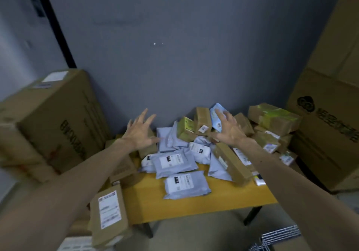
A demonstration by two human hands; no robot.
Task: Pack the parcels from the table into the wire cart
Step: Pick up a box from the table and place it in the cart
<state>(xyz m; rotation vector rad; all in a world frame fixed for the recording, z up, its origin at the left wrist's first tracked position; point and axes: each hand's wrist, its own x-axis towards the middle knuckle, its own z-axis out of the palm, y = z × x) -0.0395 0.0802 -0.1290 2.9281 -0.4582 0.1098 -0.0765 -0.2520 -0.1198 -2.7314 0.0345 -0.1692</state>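
While both arms stretch out over the yellow table (pixel 194 202), neither hand holds anything. The left hand (pixel 139 132) hangs above the table's far left corner with its 5 fingers splayed wide. The right hand (pixel 229 129) is spread just as flat above the table's far side, its fingertips in front of a light blue parcel (pixel 217 117) that stands on top of the heap; from here I cannot tell whether they touch it. The parcels lie heaped across the table's back half, grey mailer bags (pixel 174 161) toward its middle and taped brown boxes (pixel 274 117) toward its right end. The wire cart (pixel 279 236) shows only as a corner on the floor off the table's front right leg. As I judge it, the step in hand is the reach for a load. It would go best to take from the top of the heap, closing both hands on 1 or 2 items rather than raking, since the slick bags look likely to slide. A flat brown parcel (pixel 108 215) leans at the table's left end and looks easy to knock.
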